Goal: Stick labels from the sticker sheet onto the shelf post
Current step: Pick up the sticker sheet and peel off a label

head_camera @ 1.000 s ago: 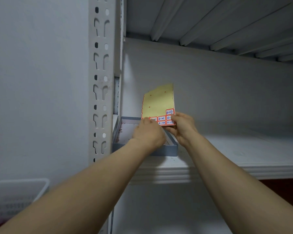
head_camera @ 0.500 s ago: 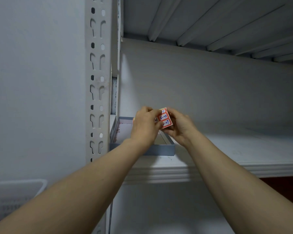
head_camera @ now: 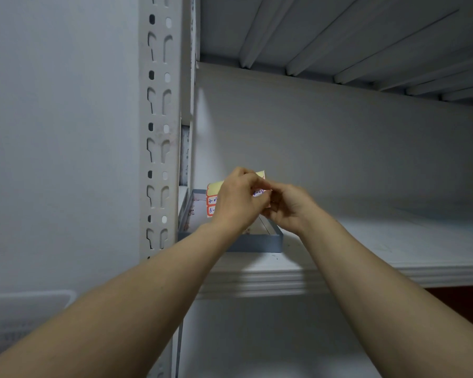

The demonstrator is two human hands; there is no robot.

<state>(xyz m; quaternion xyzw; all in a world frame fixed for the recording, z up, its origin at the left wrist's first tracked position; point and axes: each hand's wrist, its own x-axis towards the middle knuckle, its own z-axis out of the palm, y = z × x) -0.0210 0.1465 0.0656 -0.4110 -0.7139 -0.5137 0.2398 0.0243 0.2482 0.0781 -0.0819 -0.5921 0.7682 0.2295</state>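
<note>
The sticker sheet [head_camera: 213,199], yellow backing with red-bordered handwritten labels, is held up over the shelf, mostly hidden behind my hands. My left hand [head_camera: 236,199] grips the sheet from the front, with two labels showing at its left edge. My right hand [head_camera: 287,207] meets it from the right, its fingertips pinching at the sheet's right part where a label shows. The white slotted shelf post [head_camera: 159,132] stands upright to the left of both hands, apart from them. No label is visible on the post's face.
A shallow grey-blue tray [head_camera: 257,242] sits on the white shelf board [head_camera: 380,241] right below my hands, against the post. The ribbed underside of the upper shelf [head_camera: 339,36] runs overhead. A white plastic basket [head_camera: 25,306] shows at the lower left.
The sheet, upright and tall a second ago, was folded down between my hands; now it is turned so labels show left of my left hand. Both hands stayed over the tray.
</note>
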